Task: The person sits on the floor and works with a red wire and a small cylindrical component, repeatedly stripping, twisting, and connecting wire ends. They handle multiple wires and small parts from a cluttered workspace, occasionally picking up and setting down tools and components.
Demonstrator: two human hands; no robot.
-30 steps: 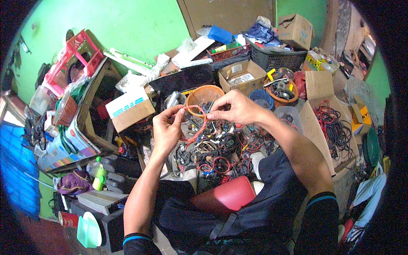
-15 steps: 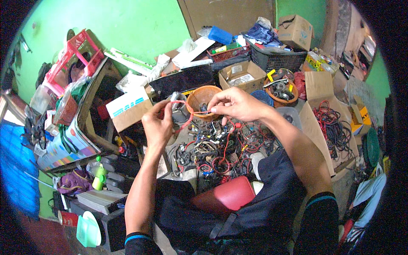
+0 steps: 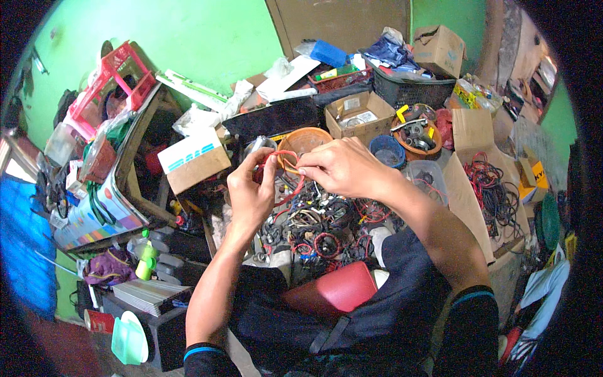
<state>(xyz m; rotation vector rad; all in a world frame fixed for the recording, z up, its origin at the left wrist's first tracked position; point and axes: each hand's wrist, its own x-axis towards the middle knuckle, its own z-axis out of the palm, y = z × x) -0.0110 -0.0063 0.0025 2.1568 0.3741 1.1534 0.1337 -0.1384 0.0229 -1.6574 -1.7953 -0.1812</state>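
Observation:
My left hand [image 3: 251,188] pinches a looped red wire [image 3: 286,157] between thumb and fingers. Close beside it my right hand [image 3: 339,169] grips the same wire, thumb and index finger together. Both hands are raised just in front of an orange bowl [image 3: 304,135]. Below them spreads a tangled heap of black, red and pale cables and connectors [image 3: 320,226]. A blue tub [image 3: 388,149] and a clear plastic container [image 3: 427,176] stand to the right of my hands.
An open cardboard box [image 3: 471,129] with coiled cables stands at the right. A tilted cardboard box [image 3: 195,173] is on the left, near a pink crate [image 3: 135,97]. A black basket [image 3: 408,88] and more boxes line the green wall [image 3: 188,31]. A red cushion [image 3: 326,289] lies low in front.
My hands moved apart and turned with the red wire, then came together again. My right hand is now beside the left, and the wire loop has changed shape.

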